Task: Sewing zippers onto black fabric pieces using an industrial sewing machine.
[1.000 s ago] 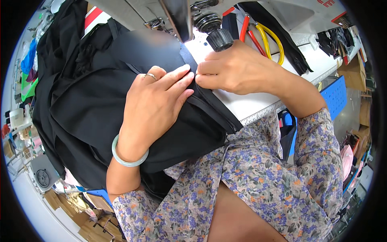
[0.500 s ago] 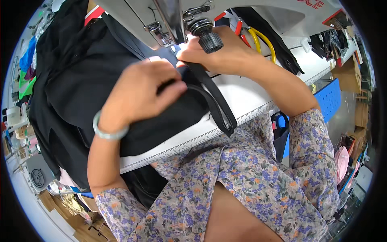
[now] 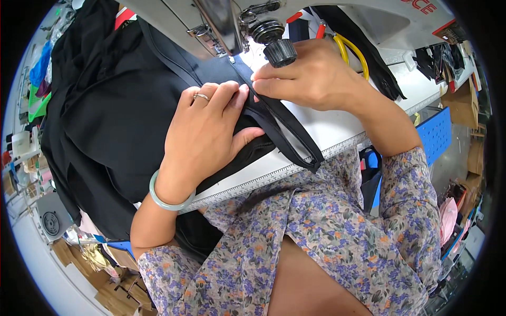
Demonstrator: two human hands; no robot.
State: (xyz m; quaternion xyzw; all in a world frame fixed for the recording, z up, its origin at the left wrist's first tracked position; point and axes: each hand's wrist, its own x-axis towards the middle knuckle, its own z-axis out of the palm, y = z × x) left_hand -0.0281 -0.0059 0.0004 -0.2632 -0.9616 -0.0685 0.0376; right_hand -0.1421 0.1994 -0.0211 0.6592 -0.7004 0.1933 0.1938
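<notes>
A black garment (image 3: 121, 116) lies spread over the sewing bed. A black zipper (image 3: 282, 129) runs along its edge from beneath the sewing machine (image 3: 232, 31), its looped end hanging over the table's front edge. My left hand (image 3: 203, 126), with a ring and a pale bangle, rests on the black cloth left of the zipper; its fingertips press by the zipper tape and its thumb is spread away. My right hand (image 3: 311, 79) pinches the zipper's right edge just in front of the needle area, thumb and index together. The machine's round knob (image 3: 279, 52) partly overlaps its fingers.
Yellow-and-red handled scissors (image 3: 345, 50) lie behind my right hand, beside another black strip (image 3: 363, 50). A measuring tape (image 3: 247, 187) runs along the front edge of the white table (image 3: 332, 124). A blue perforated panel (image 3: 435, 134) stands at the right.
My left hand has come down from a blurred, raised position onto the cloth beside the zipper. My right hand has shifted slightly right and nearer, and the zipper lies more spread out.
</notes>
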